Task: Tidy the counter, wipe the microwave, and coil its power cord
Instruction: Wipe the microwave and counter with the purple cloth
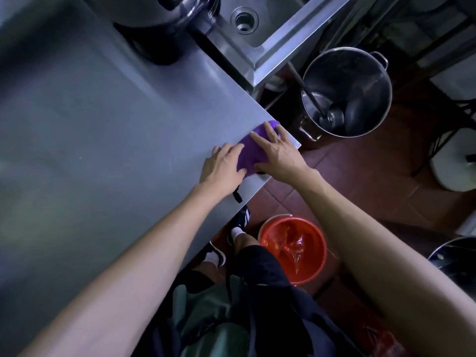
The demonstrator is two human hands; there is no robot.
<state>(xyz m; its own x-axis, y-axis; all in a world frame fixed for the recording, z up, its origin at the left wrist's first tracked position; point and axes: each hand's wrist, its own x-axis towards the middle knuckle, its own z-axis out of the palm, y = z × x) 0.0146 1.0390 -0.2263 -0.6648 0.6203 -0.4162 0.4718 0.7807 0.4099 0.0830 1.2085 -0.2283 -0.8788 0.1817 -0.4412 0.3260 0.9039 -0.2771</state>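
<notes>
Steel worktop (90,112): grey, bare over most of what I see, its corner points toward the pot.
Cloth (251,153): purple, bunched, lying on the worktop right at that corner, just inside the edge.
Left hand (222,167): palm down on the worktop, fingers loosely extended, fingertips touching the near-left side of the cloth; I see no curl round it.
Right hand (279,154): flat on top of the cloth, fingers spread and straight, pressing it down; thumb at the cloth's near edge.
Strap (237,195): small black piece at the worktop edge below the left wrist; I can't tell what it belongs to.
Sink (244,20): steel, drain visible, beyond the worktop.
Pot (346,91): big steel one on the floor right of the corner, ladle (332,118) resting inside.
Bucket (293,249): red, on the tiled floor by my feet, lined with a red plastic bag.
Microwave, cord: not identifiable from this view.
</notes>
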